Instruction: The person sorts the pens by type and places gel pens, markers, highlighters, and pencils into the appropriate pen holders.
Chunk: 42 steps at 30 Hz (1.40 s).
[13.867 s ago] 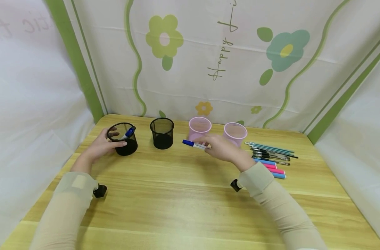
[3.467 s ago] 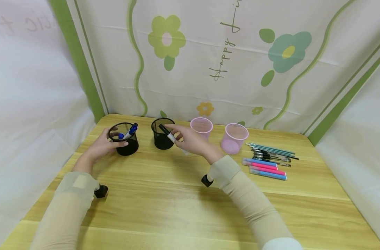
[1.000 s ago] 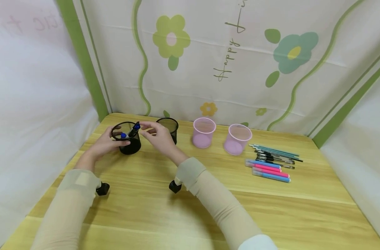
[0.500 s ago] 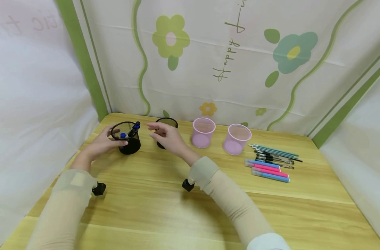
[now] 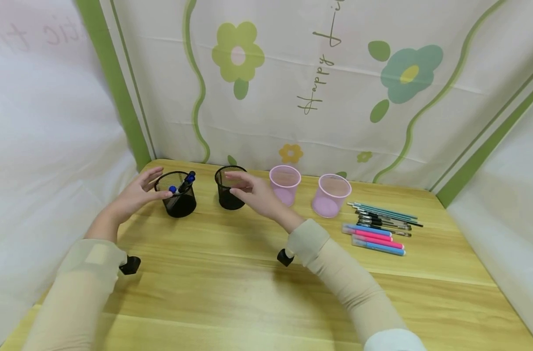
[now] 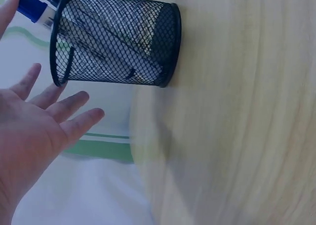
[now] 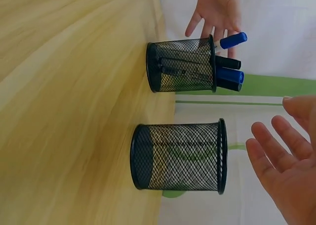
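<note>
"Start me on the head view. What's in the cups?"

"I see four cups in a row on the bench (image 5: 231, 292). The leftmost, a black mesh marker cup (image 5: 181, 207), stands upright with capped markers (image 5: 185, 185) leaning in it. Next is a second black cup (image 5: 229, 200), then a pink cup (image 5: 289, 194), then another pink cup (image 5: 328, 205)."

"And the hands?"

"The left hand (image 5: 132, 199) is spread wide at the marker cup, thumb in front, fingers round the far side. The right hand (image 5: 262, 196) is loose and fairly wide, overlapping the second black cup from my angle. Farther right, I have thin sticks (image 5: 384, 213) and thick blue and pink markers (image 5: 373, 237) lying flat."

"Left wrist?"

"Through the mesh I see markers slanting toward the base. A blue cap (image 6: 32, 6) juts past the rim, close to the thumb. I can't tell whether any finger touches the cup."

"Right wrist?"

"Both black cups, apart. Blue and dark caps stick out of the marker cup; printed cloth (image 7: 281, 57) shows through the other. The right hand's fingers spread near that rim, apart from it."
</note>
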Available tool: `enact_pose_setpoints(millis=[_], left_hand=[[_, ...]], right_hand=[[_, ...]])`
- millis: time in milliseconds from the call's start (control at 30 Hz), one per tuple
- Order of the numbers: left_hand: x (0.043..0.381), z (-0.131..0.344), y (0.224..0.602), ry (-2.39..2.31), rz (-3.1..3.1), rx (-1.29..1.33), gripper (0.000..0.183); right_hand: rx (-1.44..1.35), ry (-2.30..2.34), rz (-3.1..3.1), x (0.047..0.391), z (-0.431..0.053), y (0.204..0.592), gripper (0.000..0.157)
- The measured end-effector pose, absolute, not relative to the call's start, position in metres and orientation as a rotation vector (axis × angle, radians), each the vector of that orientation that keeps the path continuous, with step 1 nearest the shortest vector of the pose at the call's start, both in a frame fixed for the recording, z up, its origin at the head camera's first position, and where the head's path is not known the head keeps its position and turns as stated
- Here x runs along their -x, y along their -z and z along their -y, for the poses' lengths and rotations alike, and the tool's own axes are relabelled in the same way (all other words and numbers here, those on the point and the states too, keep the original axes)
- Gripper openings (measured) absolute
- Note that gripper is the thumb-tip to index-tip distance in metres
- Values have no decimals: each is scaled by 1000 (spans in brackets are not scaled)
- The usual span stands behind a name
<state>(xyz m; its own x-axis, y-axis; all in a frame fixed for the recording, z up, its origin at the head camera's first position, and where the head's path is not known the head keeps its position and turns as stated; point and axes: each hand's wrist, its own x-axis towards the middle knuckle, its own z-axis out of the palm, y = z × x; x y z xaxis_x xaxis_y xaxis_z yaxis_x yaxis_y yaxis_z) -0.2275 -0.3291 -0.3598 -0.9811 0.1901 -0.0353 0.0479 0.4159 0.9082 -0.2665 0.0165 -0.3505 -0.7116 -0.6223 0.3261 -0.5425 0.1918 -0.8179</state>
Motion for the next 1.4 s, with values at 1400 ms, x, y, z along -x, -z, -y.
enact_pose_setpoints(millis=[1400], left_hand=[[198, 203, 327, -1782, -2856, -505, 36]], right_hand=[[1131, 1301, -2695, 248, -168, 347, 37]])
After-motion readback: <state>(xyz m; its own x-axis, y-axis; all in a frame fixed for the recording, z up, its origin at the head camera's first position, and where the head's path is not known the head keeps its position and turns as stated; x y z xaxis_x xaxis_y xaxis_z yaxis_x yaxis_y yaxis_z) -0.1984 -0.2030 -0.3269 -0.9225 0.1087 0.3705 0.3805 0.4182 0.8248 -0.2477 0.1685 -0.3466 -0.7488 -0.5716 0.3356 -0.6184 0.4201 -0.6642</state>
